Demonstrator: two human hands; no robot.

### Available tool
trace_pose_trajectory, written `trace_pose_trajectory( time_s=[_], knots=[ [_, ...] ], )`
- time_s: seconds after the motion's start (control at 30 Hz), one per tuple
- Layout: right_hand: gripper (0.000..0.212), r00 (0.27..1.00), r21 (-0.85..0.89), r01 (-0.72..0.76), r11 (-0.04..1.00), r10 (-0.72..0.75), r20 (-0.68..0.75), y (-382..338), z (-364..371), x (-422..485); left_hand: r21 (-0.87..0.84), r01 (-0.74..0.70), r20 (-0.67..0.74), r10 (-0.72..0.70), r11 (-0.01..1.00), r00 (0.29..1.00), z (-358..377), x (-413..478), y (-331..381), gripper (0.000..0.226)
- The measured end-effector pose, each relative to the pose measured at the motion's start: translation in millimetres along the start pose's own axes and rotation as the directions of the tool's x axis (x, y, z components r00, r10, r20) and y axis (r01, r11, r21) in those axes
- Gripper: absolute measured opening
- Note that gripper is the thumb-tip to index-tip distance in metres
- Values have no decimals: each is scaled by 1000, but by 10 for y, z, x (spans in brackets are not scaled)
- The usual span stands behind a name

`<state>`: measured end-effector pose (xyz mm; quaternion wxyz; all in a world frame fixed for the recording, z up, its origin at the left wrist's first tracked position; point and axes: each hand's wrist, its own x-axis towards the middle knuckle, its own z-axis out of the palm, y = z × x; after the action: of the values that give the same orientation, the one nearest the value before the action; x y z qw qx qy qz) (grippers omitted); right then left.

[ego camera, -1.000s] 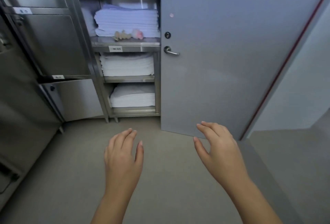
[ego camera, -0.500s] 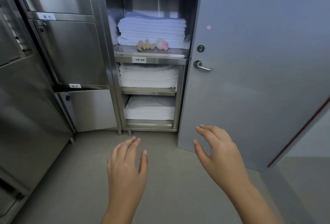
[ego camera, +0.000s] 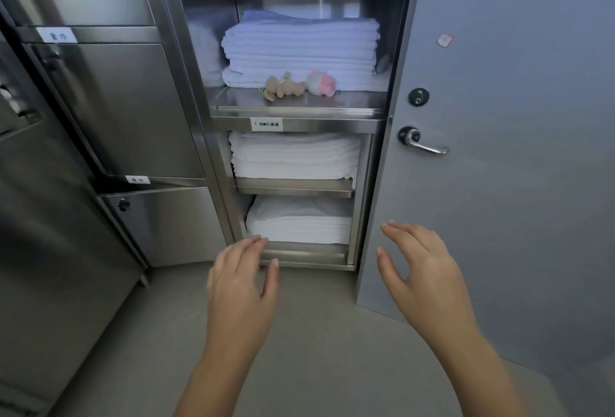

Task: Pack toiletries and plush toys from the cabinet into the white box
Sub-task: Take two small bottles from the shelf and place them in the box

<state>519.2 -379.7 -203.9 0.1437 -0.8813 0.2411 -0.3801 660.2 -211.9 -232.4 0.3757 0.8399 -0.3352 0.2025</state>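
The person's left hand (ego camera: pixel 240 287) and right hand (ego camera: pixel 426 280) were bare, with short nails. Both arms were bare too.

Two plush toys at centre: beige toy (ego camera: pixel 283 88), pink toy (ego camera: pixel 321 82). Three towel stacks (ego camera: pixel 299 47) (ego camera: pixel 294 155) (ego camera: pixel 299 224) down the middle.

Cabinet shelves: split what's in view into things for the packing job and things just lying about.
For the job: beige plush toy; pink-and-white plush toy.
Just lying about: top linen stack; middle linen stack; bottom linen stack; shelf label; grey door.
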Motion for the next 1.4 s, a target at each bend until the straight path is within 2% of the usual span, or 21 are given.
trace_pose_trajectory(
  time_s=[0.17, 0.43, 0.63, 0.93, 1.03, 1.17, 1.4],
  knots=[
    [32, 1000, 16, 9, 1000, -9, 28, 347, 423, 732, 19, 77, -25, -76, 997, 997, 466, 613, -136, 46],
    [32, 995, 70, 24, 997, -30, 97, 518, 1278, 1488, 50, 79, -39, -77, 996, 996, 979, 1283, -677, 41],
    [31, 995, -13, 46, 999, -45, 91, 456, 1900, 2214, -15, 47, -28, -47, 999, 999, 1371, 2146, -1178, 43],
    [33, 993, -62, 67, 996, -72, -92, 3, 2514, 3714, -104, -122, -63, 116, 987, 991, 1477, 3882, -1702, 43],
    [38, 982, -92, 122, 988, -134, -136, -63, 2574, 4116, -132, -170, -95, 159, 976, 983, 1495, 4330, -1710, 44],
    [33, 963, -126, 144, 982, -168, -209, -155, 2508, 4589, -174, -300, -188, 267, 938, 945, 1510, 4858, -1618, 39],
    [40, 922, -149, 212, 966, -248, -298, -205, 2376, 5403, -151, -418, -333, 352, 896, 875, 1503, 5745, -1386, 39]
  ],
)
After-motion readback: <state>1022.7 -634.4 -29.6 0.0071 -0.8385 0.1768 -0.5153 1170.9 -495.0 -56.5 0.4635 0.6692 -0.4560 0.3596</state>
